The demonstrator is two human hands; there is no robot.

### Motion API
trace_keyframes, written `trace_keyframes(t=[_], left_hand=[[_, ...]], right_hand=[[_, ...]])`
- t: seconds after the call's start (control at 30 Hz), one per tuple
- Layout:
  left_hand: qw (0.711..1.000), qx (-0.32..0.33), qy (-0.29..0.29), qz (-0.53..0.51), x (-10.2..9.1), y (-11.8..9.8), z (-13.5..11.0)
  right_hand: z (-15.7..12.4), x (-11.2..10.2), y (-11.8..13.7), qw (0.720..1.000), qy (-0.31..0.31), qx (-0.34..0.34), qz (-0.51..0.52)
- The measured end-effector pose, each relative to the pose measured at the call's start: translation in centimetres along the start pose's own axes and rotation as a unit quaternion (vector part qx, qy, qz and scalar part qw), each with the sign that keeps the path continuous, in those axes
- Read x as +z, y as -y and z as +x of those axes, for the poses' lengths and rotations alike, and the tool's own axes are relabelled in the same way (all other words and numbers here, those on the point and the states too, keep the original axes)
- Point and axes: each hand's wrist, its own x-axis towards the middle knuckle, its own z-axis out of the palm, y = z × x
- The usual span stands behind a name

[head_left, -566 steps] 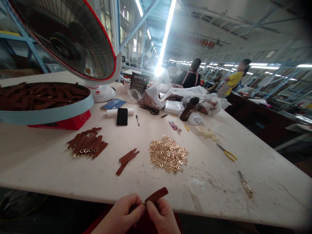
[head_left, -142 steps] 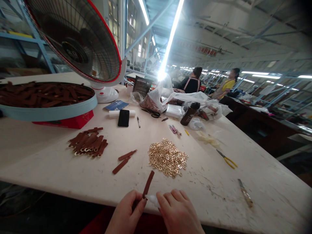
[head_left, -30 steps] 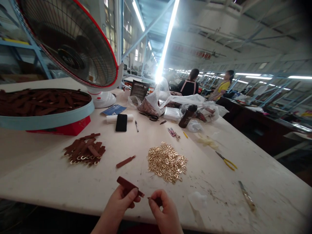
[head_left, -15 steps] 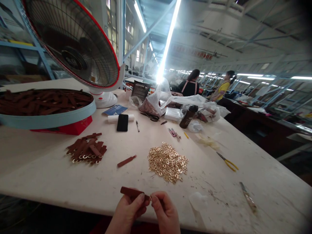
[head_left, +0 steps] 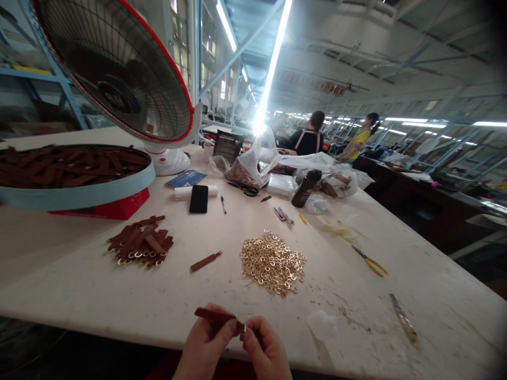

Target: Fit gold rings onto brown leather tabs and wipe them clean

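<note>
At the table's near edge my left hand (head_left: 209, 338) is closed around a brown leather strap (head_left: 214, 315), its wide end sticking out to the left. My right hand (head_left: 264, 340) pinches a small gold metal ring (head_left: 243, 330) at the strap's narrow end; how the two are joined is too small to make out. Beyond my hands lies a heap of gold rings (head_left: 273, 263). A single brown strap (head_left: 206, 261) rests left of that heap. Further left is a pile of brown straps (head_left: 142, 243), with gold rings showing at their near ends.
A light-blue round tray (head_left: 79, 192) full of straps stands on a red box (head_left: 119, 206) beside a fan (head_left: 119, 79). A phone (head_left: 198, 199), a pen (head_left: 223, 205) and a bottle (head_left: 306, 189) are further back. Yellow-handled pliers (head_left: 370, 260) and a knife-like tool (head_left: 404, 319) lie right.
My hands have tilted the strap a little and the gold ring now shows between my fingers. In the background a person in a dark top has turned the head.
</note>
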Motion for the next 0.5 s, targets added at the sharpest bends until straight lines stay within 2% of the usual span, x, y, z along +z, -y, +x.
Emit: trace_keyframes(t=[0.2, 0.5], left_hand=[[0.987, 0.039, 0.034, 0.155, -0.34, -0.60, -0.36], [0.978, 0.019, 0.067, 0.195, -0.58, -0.04, 0.01]], right_hand=[[-0.56, 0.17, -0.11, 0.990, -0.010, -0.056, -0.128], [-0.77, 0.20, -0.10, 0.984, 0.002, -0.082, -0.158]])
